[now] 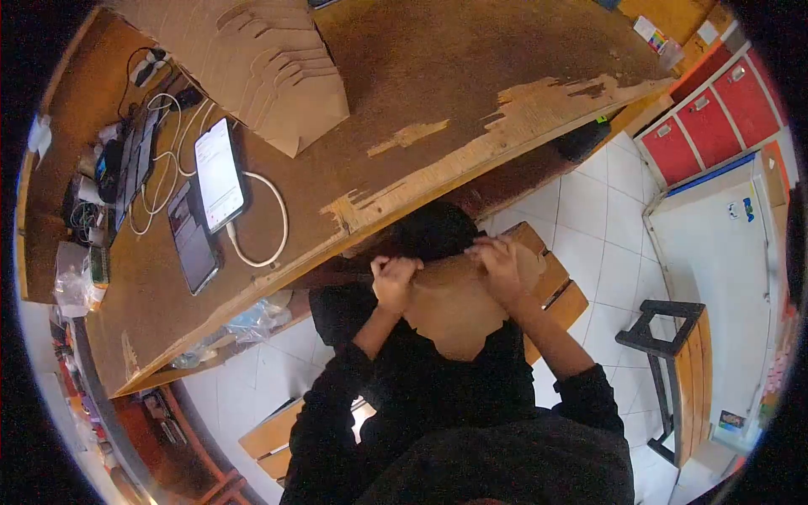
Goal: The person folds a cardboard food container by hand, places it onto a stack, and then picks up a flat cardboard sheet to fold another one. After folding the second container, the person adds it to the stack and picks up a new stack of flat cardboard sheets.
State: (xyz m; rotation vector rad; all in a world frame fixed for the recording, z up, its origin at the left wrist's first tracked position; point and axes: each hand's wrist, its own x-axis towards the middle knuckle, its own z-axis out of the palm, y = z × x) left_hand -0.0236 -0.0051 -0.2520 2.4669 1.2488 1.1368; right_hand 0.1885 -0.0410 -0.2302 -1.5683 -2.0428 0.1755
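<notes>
A thin brown sheet point(456, 318) with a scalloped lower edge, like card or leather, lies over my black-clothed lap. My left hand point(394, 284) is closed on its upper left edge, fingers curled in. Gripping the upper right edge is my right hand point(500, 268), with thumb and fingers pinched together. Just beyond both hands is a dark rounded shape point(438, 230), partly under the table edge. A brown cardboard piece point(278, 80) with several wavy cut layers rests on the table above my hands.
The worn wooden table point(438, 59) has a splintered front edge. Two phones, one lit phone point(220, 177) and one darker phone point(192, 240), lie there beside a white cable point(282, 219). A wooden stool point(692, 387) stands right, near red lockers point(715, 114).
</notes>
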